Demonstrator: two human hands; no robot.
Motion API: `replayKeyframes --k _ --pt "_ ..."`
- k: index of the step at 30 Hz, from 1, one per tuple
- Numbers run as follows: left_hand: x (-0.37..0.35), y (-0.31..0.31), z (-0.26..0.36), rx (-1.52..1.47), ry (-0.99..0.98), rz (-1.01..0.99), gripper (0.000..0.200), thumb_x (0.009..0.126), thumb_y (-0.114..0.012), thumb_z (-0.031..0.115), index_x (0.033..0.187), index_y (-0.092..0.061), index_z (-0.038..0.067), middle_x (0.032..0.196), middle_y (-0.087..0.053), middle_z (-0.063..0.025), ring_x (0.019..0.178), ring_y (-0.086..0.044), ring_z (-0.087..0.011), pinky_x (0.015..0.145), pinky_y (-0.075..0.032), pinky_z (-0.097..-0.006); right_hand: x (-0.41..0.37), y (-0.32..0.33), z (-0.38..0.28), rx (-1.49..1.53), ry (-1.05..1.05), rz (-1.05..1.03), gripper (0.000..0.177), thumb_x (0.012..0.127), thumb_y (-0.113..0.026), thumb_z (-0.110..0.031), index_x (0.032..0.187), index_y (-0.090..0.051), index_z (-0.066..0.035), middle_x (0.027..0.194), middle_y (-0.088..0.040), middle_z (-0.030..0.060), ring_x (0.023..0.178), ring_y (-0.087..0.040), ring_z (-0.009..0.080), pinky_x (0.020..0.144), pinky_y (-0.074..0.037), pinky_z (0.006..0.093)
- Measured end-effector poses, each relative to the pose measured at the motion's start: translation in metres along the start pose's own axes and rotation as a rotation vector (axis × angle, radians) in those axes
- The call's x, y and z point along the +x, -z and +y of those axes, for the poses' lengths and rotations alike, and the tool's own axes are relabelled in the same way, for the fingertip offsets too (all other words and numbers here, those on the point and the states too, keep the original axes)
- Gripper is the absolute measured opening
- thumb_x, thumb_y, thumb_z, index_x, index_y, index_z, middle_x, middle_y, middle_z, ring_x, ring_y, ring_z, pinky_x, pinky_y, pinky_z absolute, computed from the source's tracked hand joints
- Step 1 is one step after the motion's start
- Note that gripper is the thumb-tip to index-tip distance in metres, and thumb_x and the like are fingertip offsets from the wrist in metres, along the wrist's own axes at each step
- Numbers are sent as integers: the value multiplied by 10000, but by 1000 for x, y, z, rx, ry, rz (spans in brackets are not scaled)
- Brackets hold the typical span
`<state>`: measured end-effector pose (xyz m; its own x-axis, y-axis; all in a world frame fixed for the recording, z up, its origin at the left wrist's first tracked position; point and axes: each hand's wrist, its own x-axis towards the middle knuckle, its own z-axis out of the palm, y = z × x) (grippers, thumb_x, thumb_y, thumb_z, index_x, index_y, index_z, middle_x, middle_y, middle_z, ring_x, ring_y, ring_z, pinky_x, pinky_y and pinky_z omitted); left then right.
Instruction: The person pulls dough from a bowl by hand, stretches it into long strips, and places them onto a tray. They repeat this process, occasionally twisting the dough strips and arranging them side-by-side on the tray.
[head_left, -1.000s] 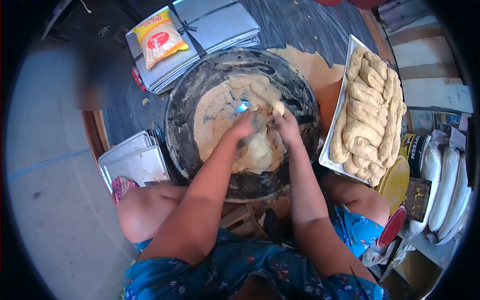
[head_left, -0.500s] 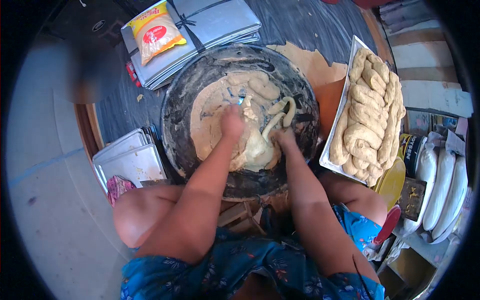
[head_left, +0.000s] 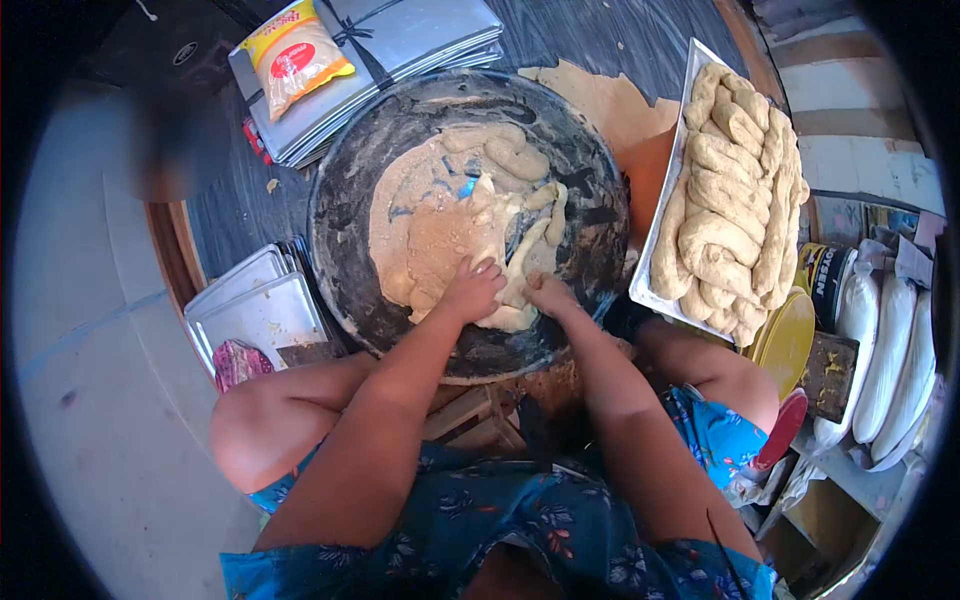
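A wide black basin (head_left: pixel 340 270) holds a mass of pale dough (head_left: pixel 512 318) with brown crumbly powder (head_left: pixel 435 235) over its left part. My left hand (head_left: pixel 475 290) rests on the near part of the dough, fingers curled into it. At the right edge of the same dough, my right hand (head_left: pixel 548 293) has its fingers closed on it. A thin dough strip (head_left: pixel 545 225) runs up from near the right hand. Thicker dough coils (head_left: pixel 510 152) lie at the basin's far side.
At the right, a tray (head_left: pixel 648 270) bears thick dough ropes (head_left: pixel 725 200). Stacked trays (head_left: pixel 430 40) with a plastic bag (head_left: pixel 300 60) stand at the back left. More trays (head_left: pixel 265 310) lean at the left; yellow lids (head_left: pixel 785 340) and white packages (head_left: pixel 875 350) are at the right.
My left hand has moved nearer to me, off the middle of the basin, and the powder-covered dough shows more. My right hand has moved slightly nearer and left. The whole view has shifted slightly.
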<state>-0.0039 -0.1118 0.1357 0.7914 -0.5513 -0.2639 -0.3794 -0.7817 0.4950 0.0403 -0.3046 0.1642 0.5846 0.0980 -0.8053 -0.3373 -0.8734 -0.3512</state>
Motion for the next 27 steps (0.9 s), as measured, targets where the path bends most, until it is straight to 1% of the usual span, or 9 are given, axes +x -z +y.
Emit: replayKeyframes --k 3,4,13,16,19,22,25,26,27 --pt "-13 -2 -3 33 17 30 431 717 -674 299 1071 -523 107 1182 -486 -63 1293 -329 -242 1008 -258 -529 40 -41 26 153 150 -48 583 736 -695 -388 1127 -556 22 1122 -595 240 1038 -589 271 891 -443 362" --pt "-19 -5 -2 43 20 38 442 715 -677 299 1078 -517 105 1197 -479 -62 1305 -317 -238 1011 -257 -524 34 -56 22 240 77 59 531 766 -696 -288 1151 -523 35 1117 -594 198 995 -588 282 851 -456 351" --pt "-50 3 -9 2 192 30 500 678 -700 295 1101 -530 91 1221 -482 -76 1289 -356 -255 1023 -246 -531 29 -65 52 1136 40 425 278 842 -626 -137 1068 -521 -14 910 -579 63 771 -549 137 647 -452 274" --pt "-34 16 8 41 285 -63 531 648 -713 279 1110 -536 85 1220 -484 -98 1295 -352 -254 1032 -238 -535 29 -56 55 1250 16 465 195 852 -607 -135 1002 -528 -38 877 -568 52 751 -526 138 679 -445 291" --pt "-21 -14 40 192 259 195 534 633 -713 253 1102 -537 70 1235 -471 -119 1282 -357 -253 1058 -204 -547 22 -55 54 1255 35 482 175 867 -586 -132 999 -522 -35 913 -557 62 795 -519 145 728 -440 301" --pt "-23 -31 71 140 24 261 489 649 -694 246 1075 -536 62 1151 -543 -119 1193 -457 -250 1079 -188 -541 22 -56 57 1174 96 551 200 880 -572 -141 1033 -503 -31 944 -552 70 827 -520 154 750 -440 304" --pt "-8 -36 76 5 194 -115 496 650 -694 268 1069 -530 58 1025 -614 -114 1071 -551 -254 1083 -204 -525 24 -47 57 1066 153 639 224 887 -563 -144 1063 -484 -31 960 -549 79 851 -524 161 769 -441 307" --pt "-10 -35 72 13 123 -62 439 660 -683 274 1033 -561 77 913 -646 -113 944 -615 -276 1086 -218 -506 24 -41 55 1109 130 657 226 888 -561 -140 1069 -481 -31 962 -549 82 859 -527 163 774 -441 307" --pt "-11 -24 66 -15 69 -180 417 663 -677 270 1026 -573 92 910 -647 -118 930 -618 -284 1071 -244 -500 23 -35 51 1155 109 672 229 889 -559 -137 1075 -477 -31 964 -550 86 868 -531 165 779 -441 308"
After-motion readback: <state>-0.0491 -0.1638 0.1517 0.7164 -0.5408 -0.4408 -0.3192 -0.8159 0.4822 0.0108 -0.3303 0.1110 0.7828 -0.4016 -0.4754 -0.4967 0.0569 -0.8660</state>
